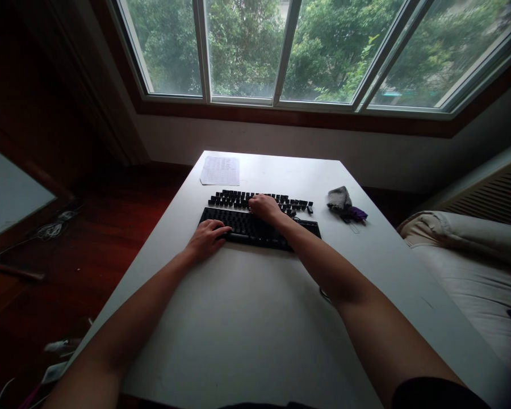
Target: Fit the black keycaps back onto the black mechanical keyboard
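Observation:
A black keyboard [241, 228] lies across the white table. Just beyond its far edge, loose black keycaps [227, 199] are set out in rows. My left hand [207, 236] rests at the keyboard's near left corner, fingers stretched out and the thumb side touching its front edge. Over the far side of the keyboard, next to the keycap rows, is my right hand [264, 207], its fingers curled closed. Whatever those fingertips hold, if anything, is hidden by the hand. My right forearm covers part of the keyboard's right half.
A printed sheet [220, 170] lies at the table's [221, 318] far left. To the right are a grey cloth [338, 197] and a purple bundle [356, 213] with a thin wire loop. A dark cable [325, 295] shows beside my right forearm. Windows stand beyond; a cushioned seat [460, 267] is at right.

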`<move>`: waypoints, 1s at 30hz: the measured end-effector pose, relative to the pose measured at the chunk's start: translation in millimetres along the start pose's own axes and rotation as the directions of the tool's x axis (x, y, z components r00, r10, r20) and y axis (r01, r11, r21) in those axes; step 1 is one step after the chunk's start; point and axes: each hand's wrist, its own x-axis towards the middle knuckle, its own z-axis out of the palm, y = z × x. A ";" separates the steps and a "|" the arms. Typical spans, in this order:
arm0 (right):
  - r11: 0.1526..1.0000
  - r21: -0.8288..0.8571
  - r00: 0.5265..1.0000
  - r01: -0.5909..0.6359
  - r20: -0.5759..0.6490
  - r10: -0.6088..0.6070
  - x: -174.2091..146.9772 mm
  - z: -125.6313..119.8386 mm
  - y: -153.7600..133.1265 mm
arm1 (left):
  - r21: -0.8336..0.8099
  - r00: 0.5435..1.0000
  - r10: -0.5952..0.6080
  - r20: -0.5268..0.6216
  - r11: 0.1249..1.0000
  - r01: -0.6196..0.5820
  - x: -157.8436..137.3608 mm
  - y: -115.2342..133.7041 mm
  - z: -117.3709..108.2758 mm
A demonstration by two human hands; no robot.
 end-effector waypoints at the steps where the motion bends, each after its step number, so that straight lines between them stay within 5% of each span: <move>1: 1.000 -0.007 1.000 0.007 -0.011 -0.007 -1.1 -1.4 -1.5 | -0.001 1.000 0.001 0.002 1.000 -0.001 -0.1 -0.1 0.2; 9: 0.998 0.053 0.998 -0.019 -0.057 0.022 -8.1 -14.3 -3.4 | -0.012 1.000 -0.008 -0.014 1.000 0.007 -0.8 -1.6 1.6; 16: 0.947 0.322 0.998 0.011 -0.064 0.011 -20.2 -26.7 -0.7 | -0.016 1.000 -0.008 -0.018 1.000 0.008 -0.9 -2.9 2.5; 22: 0.804 0.593 0.978 0.036 0.146 -0.151 -42.1 -29.4 -5.6 | -0.008 1.000 -0.014 -0.009 1.000 0.014 -2.4 -1.2 4.3; 30: 0.744 0.665 0.938 -0.066 0.295 -0.181 -43.4 -21.6 -5.1 | -0.016 1.000 -0.014 -0.010 1.000 0.014 -0.5 0.6 1.4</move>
